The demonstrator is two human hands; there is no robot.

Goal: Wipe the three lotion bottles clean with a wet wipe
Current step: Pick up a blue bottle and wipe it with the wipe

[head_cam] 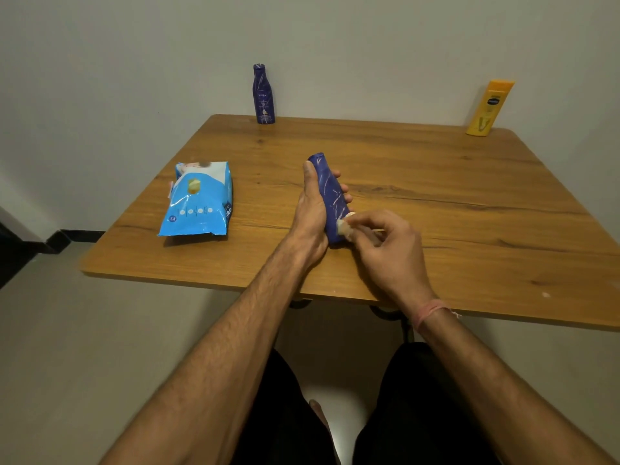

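My left hand (310, 209) grips a dark blue lotion bottle (328, 189) tilted over the middle of the wooden table (436, 203), cap end pointing away. My right hand (385, 250) pinches a small crumpled wet wipe (345, 226) against the bottle's near end. A second dark blue bottle (263, 94) stands upright at the table's far edge by the wall. A yellow lotion bottle (489, 107) stands at the far right corner.
A blue pack of wet wipes (198, 199) lies on the table's left part, left of my hands. A grey wall runs right behind the table. My knees and the table's dark legs show below the near edge.
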